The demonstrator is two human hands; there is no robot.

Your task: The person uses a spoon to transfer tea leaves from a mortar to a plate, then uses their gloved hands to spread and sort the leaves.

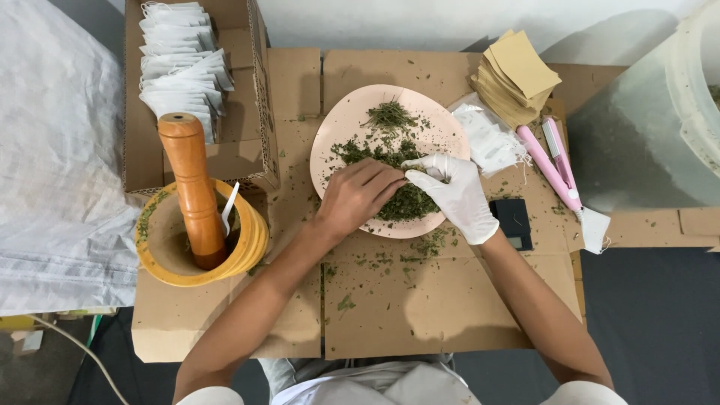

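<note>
Over the pink plate (341, 124), both hands met on the heap of dried green herbs (401, 196), the bare left hand (358, 196) pinching some, the white-gloved right hand (454, 193) gripping a small white sachet (415, 178).

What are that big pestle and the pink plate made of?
The pestle looks like turned wood with a glossy orange-brown varnish; grain lines show. The pink plate under the dried herbs seems matte plastic or melamine, though glazed ceramic is possible.

Green dried herbs (397, 199) on a pale pink plate (346, 124); white-gloved right hand (454, 191); yellow mortar (251, 240).
</note>
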